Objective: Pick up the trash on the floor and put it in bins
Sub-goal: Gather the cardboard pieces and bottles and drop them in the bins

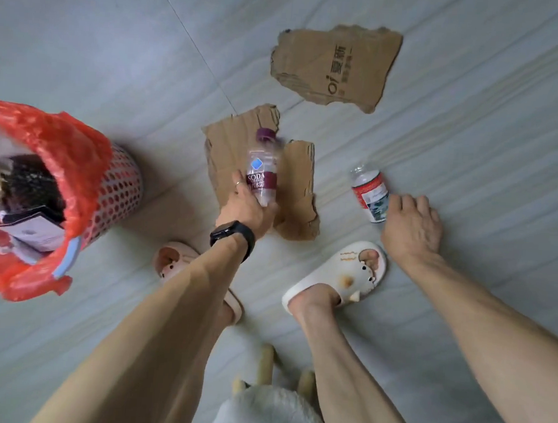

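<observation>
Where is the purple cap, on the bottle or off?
On. The purple cap sits on the neck of the soda bottle, which the left hand grips near its bottom end.

A bare strip of floor [176, 159] is left between the bin [119, 188] and the near cardboard [229, 149], over which the soda bottle [263, 171] is held by the left hand [246, 209]. The bin mouth is partly filled with trash [31, 229]. The red-label bottle [368, 192] is flanked on its right by the right hand [412, 229]; the floor beyond it is open.
</observation>
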{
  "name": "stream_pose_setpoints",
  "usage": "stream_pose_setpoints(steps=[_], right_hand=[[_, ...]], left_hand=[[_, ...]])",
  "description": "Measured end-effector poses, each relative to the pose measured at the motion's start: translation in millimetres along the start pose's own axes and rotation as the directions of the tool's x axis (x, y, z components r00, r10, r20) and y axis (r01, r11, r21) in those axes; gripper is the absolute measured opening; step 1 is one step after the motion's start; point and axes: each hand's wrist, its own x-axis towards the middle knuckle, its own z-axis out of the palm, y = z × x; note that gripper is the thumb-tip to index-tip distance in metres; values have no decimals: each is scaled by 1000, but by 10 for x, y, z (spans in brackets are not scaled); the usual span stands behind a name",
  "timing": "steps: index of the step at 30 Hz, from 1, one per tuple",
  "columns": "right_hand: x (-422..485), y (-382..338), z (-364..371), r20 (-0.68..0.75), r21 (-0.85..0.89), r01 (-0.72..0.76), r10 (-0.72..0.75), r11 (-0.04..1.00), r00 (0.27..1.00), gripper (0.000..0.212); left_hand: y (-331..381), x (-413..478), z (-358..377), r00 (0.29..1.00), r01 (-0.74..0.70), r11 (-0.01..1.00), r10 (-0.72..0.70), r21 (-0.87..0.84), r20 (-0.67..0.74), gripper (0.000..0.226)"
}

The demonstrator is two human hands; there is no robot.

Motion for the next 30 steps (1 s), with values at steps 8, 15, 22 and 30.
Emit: stream_pose_setpoints(steps=[8, 15, 22, 30], right_hand=[[-924, -167, -724, 296, 301, -373, 286, 878, 911, 72], [-235, -198, -208, 71, 236, -252, 242, 939, 968, 96], [421, -174, 251, -159, -42, -133, 125, 990, 979, 71], [-1071, -642, -307, -31, 256, -36, 46, 966, 998, 68]], left_hand=[[-495, -1106, -1234, 986, -149, 968, 130, 202, 107, 88], [-819, -620, -1108, 971, -226, 973, 222, -39, -92, 80], [-945, -227, -115, 981, -122, 977, 91, -177, -174, 68], [-713, -1118, -609, 995, -89, 992, 85, -90, -49, 69]])
